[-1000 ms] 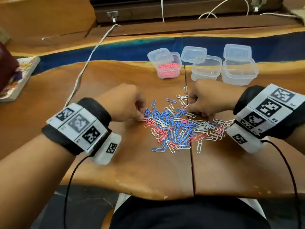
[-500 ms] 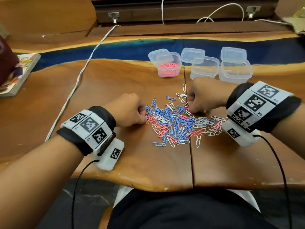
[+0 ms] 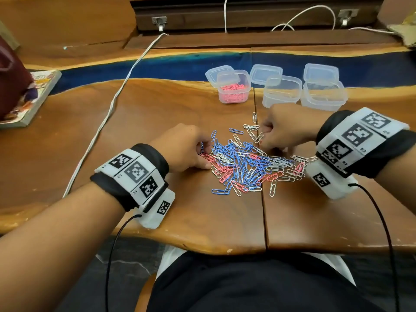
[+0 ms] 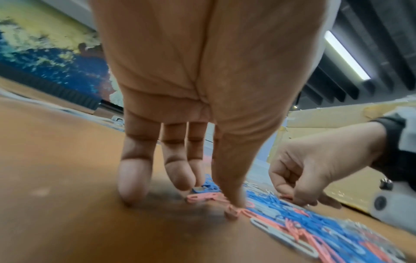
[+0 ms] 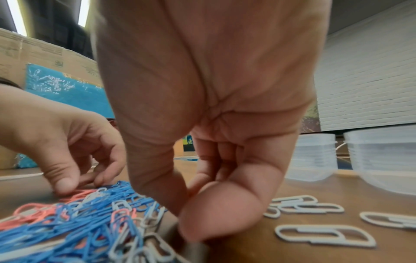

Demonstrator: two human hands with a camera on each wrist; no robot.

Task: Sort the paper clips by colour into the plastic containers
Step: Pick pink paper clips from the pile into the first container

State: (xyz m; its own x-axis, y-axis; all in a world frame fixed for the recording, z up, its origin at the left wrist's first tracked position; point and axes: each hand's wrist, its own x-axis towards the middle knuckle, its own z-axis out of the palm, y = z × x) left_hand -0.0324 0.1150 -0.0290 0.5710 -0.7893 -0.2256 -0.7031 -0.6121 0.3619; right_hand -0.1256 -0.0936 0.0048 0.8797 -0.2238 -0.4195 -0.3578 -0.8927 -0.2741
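Observation:
A mixed pile of blue, pink and white paper clips (image 3: 247, 163) lies mid-table. My left hand (image 3: 203, 152) sits at its left edge. In the left wrist view the fingertips (image 4: 133, 192) rest on the wood and the thumb presses a pink clip (image 4: 234, 211). My right hand (image 3: 262, 140) is at the pile's far right edge with its fingers curled. Thumb and forefinger (image 5: 186, 211) pinch together there, and a pink sliver shows under them (image 4: 287, 196). Behind the pile stands a clear container of pink clips (image 3: 233, 90), with two more clear containers (image 3: 281, 92) (image 3: 323, 95) to its right.
Three lids (image 3: 219, 74) (image 3: 265, 74) (image 3: 320, 72) lie behind the containers. A few loose white clips (image 3: 251, 126) lie beyond the pile. A white cable (image 3: 108, 118) crosses the left side, and a book (image 3: 29, 97) lies at the far left. The table's front edge (image 3: 202, 242) is close to me.
Both hands stay at the pile's edges. The left hand has slid a little toward me along the left edge. No clip has been lifted clear.

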